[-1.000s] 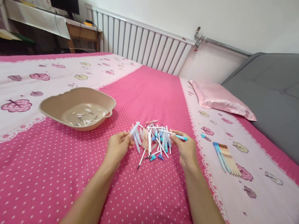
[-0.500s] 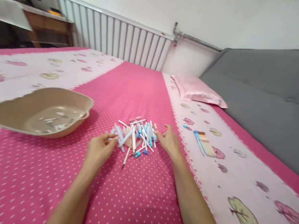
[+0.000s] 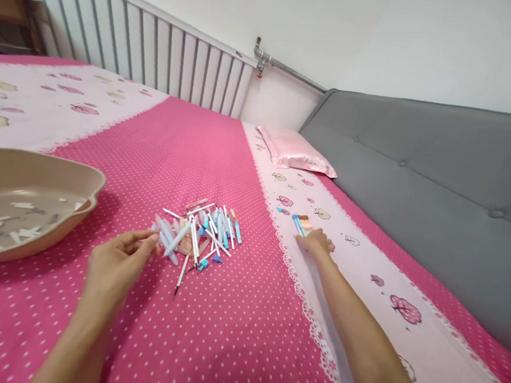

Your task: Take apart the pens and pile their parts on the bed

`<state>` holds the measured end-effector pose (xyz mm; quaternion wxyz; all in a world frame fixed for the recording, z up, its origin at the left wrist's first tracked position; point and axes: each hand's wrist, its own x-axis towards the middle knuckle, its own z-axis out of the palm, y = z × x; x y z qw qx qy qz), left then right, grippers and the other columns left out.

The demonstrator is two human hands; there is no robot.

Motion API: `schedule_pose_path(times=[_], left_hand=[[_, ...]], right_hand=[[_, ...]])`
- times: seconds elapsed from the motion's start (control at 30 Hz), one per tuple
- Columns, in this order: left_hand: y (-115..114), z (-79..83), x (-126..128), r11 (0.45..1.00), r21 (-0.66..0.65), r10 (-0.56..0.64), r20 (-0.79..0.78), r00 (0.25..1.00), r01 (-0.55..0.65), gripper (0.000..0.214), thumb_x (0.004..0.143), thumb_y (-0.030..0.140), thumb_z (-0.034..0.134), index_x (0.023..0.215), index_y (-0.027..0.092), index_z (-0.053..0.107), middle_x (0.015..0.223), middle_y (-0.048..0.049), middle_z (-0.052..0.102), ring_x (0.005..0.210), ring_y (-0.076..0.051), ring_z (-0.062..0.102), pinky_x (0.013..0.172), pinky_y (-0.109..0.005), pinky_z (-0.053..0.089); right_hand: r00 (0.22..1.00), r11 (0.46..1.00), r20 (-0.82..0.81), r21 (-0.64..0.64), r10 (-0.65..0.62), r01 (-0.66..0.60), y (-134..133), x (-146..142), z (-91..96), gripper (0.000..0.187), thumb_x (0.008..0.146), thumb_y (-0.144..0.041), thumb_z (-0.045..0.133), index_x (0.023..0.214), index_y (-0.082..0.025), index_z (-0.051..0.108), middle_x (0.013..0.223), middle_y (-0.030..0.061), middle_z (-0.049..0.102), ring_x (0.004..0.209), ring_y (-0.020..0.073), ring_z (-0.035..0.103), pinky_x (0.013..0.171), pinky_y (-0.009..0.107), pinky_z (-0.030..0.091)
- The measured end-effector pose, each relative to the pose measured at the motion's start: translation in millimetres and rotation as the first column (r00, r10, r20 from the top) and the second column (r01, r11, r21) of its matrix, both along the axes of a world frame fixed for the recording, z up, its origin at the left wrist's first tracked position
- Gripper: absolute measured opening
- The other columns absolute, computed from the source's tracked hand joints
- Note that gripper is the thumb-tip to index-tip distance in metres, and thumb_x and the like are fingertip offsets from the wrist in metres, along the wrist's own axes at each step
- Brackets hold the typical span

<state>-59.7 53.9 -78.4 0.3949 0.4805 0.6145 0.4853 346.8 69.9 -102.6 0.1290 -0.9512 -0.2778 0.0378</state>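
A loose heap of pen parts (image 3: 198, 231) lies on the pink polka-dot sheet: white refills, pale lilac and blue barrels, and small blue caps. At its left edge is my left hand (image 3: 118, 257), thumb and fingers pinched together. Something small and orange-pink shows by the fingertips, too unclear to name. My right hand (image 3: 318, 242) reaches over the near end of a neat row of pens (image 3: 303, 222), blue on the left and brown-topped on the right. Its thumb is at the row's left side and the other fingers bend at the right, partly hiding the pens.
On the left stands a beige basin (image 3: 75, 208) with small white pieces inside. A small blue piece (image 3: 279, 209) lies left of the row. Farther back are a pink pillow (image 3: 297, 150), a grey padded headboard (image 3: 419, 158) and a white radiator (image 3: 161, 46).
My right hand has left the heap and moved right onto the row of pens. My left hand remains at the heap's left edge. The view has turned to the right.
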Motion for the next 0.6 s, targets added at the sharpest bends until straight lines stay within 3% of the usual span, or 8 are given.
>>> schedule_pose_path(times=[0.07,0.2,0.33,0.47,0.6], left_hand=[[0,-0.1,-1,1.000,0.005,0.005,-0.001,1.000,-0.005,0.041,0.056,0.046,0.065,0.083,0.015,0.066,0.063,-0.0026,0.067,0.052,-0.014,0.052,0.048,-0.023,0.036],[2,-3.2,-5,1.000,0.024,-0.009,0.006,1.000,0.009,0.040,0.057,0.047,0.065,0.082,0.015,0.066,0.063,-0.0026,0.067,0.050,-0.013,0.053,0.047,-0.022,0.036],[4,-8.2,-9,1.000,0.007,-0.028,0.023,0.999,0.028,0.043,0.058,0.047,0.066,0.086,0.014,0.065,0.065,-0.0031,0.068,0.055,-0.014,0.056,0.049,-0.021,0.038],[4,-10.1,-11,0.999,0.006,-0.034,-0.010,0.999,0.034,0.044,0.060,0.048,0.064,0.088,0.014,0.066,0.066,-0.0035,0.068,0.056,-0.014,0.056,0.048,-0.021,0.037],[3,-10.7,-12,0.999,0.016,-0.046,-0.054,0.997,0.047,0.046,0.063,0.050,0.063,0.091,0.013,0.066,0.068,-0.0049,0.068,0.057,-0.016,0.058,0.048,-0.022,0.037]], right_hand=[[0.998,0.999,-0.058,-0.047,-0.001,-0.002,3,12,-5.1,0.067,0.067,-0.046,0.070,0.117,-0.007,0.050,0.120,0.0252,0.049,0.114,0.0378,0.045,0.091,0.048,0.036],[0.994,0.996,-0.111,-0.079,0.026,-0.035,10,20,-12.7,0.038,0.084,-0.035,0.057,0.114,-0.013,0.052,0.116,0.0116,0.054,0.102,0.0234,0.055,0.085,0.042,0.045],[0.991,0.998,-0.132,-0.048,0.029,-0.036,14,22,-14.2,0.034,0.087,-0.032,0.054,0.116,-0.015,0.051,0.116,0.0096,0.054,0.100,0.0217,0.055,0.084,0.042,0.047],[0.978,0.994,-0.191,0.076,0.087,-0.074,22,19,-7.6,0.033,0.088,-0.033,0.053,0.115,-0.015,0.051,0.113,0.0088,0.055,0.096,0.0205,0.057,0.081,0.041,0.048],[0.942,0.952,-0.272,0.284,0.194,-0.114,47,2,1.6,0.032,0.088,-0.033,0.052,0.115,-0.015,0.051,0.111,0.0080,0.056,0.092,0.0191,0.058,0.078,0.039,0.050]])
